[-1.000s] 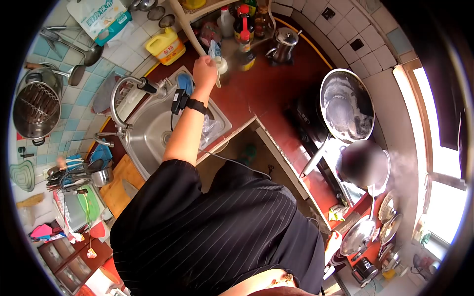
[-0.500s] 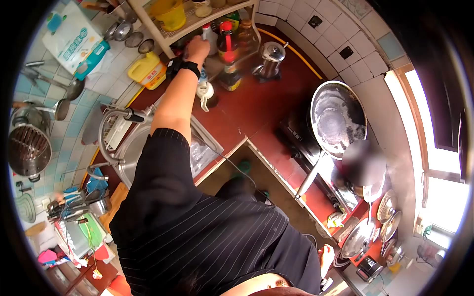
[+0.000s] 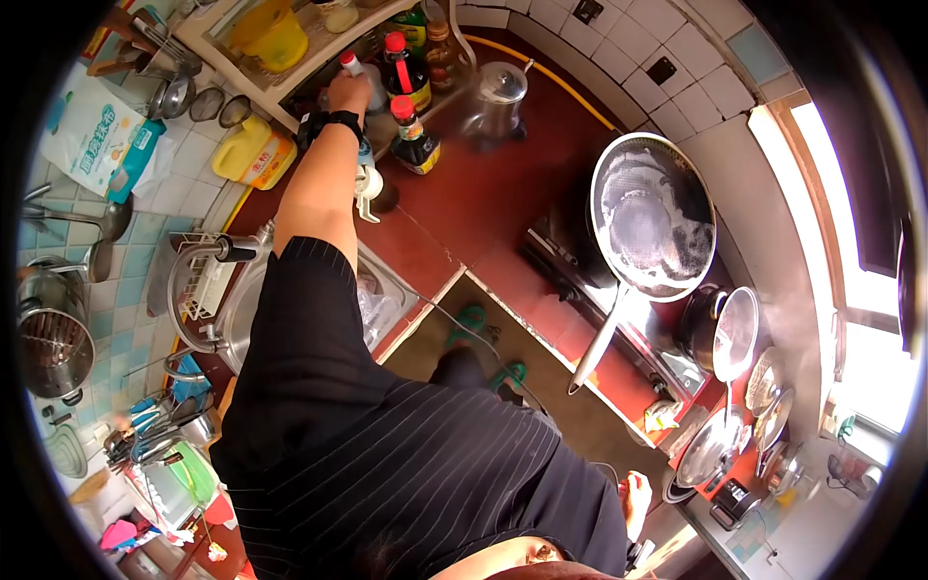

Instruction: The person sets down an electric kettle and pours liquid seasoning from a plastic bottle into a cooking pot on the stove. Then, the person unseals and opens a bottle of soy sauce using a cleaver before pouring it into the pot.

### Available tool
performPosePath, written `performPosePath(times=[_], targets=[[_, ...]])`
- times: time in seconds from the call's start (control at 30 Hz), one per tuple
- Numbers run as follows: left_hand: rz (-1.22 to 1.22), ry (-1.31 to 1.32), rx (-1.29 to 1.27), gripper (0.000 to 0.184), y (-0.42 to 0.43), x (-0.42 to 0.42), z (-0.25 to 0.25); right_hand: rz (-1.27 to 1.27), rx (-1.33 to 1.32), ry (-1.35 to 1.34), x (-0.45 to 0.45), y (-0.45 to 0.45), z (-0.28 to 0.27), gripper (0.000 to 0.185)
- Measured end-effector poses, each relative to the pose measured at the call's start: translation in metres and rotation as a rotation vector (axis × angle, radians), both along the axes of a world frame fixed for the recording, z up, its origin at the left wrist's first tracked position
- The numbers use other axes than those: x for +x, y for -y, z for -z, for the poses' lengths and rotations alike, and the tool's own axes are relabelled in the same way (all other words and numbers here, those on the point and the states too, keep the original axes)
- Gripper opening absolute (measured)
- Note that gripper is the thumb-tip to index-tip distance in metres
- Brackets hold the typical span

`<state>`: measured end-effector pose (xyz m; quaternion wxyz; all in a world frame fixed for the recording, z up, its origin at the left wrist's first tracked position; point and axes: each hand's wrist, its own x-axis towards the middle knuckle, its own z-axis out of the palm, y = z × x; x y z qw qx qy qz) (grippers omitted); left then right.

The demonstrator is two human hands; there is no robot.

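My left hand [image 3: 348, 94], with a black watch at the wrist, reaches to the shelf corner. Its fingers are closed at a whitish bottle with a red cap [image 3: 350, 64], partly hidden by the hand. Right beside it stand a dark red-capped sauce bottle [image 3: 404, 77] and a shorter dark bottle with a red cap [image 3: 416, 145]. Below the forearm is a white pump-top bottle [image 3: 367, 186], partly covered. My right hand [image 3: 634, 501] hangs low by my side with loosely bent fingers, holding nothing that I can see.
A frying pan [image 3: 652, 217] with whitish residue rests over the stove [image 3: 570, 256]. A steel pot [image 3: 498, 97] stands on the red counter [image 3: 483, 203]. A sink [image 3: 242, 314] with a faucet lies under my left arm. A yellow jug [image 3: 253, 155] stands near the wall.
The view has shifted, so the shelf and bottles appear further left. My left hand stays at the red-capped bottle, which leans slightly more toward it. A blurred dark patch beside the pan is gone.
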<state>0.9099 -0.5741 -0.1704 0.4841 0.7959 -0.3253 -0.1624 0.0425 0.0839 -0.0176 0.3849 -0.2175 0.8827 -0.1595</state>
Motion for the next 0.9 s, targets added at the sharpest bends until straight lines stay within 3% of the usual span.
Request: performPosePath(times=[0.03, 0.13, 0.23, 0.37, 0.5, 0.7, 0.9], targets=[[-0.019, 0.021, 0.160, 0.034, -0.021, -0.025, -0.045, -0.011, -0.001, 0.009, -0.003, 0.000, 0.002, 0.020], [-0.060, 0.235, 0.120, 0.030, -0.036, -0.035, -0.060, -0.056, -0.011, -0.026, 0.005, 0.012, -0.006, 0.020], [-0.022, 0.200, -0.017, 0.029, -0.056, -0.045, -0.080, -0.023, -0.036, -0.021, 0.011, 0.027, -0.012, 0.016], [0.000, 0.235, -0.001, 0.026, -0.083, -0.053, -0.087, -0.075, -0.086, 0.007, 0.005, 0.044, -0.009, 0.015], [0.017, 0.056, -0.171, 0.025, -0.109, -0.078, -0.115, -0.116, -0.139, 0.055, -0.014, 0.059, 0.001, 0.016], [0.086, 0.170, -0.277, 0.025, -0.130, -0.096, -0.156, -0.229, -0.229, 0.036, -0.020, 0.065, -0.005, 0.017], [0.247, 0.372, -0.377, 0.025, -0.188, -0.155, -0.278, -0.321, -0.369, 0.050, 0.007, 0.085, -0.059, 0.016]])
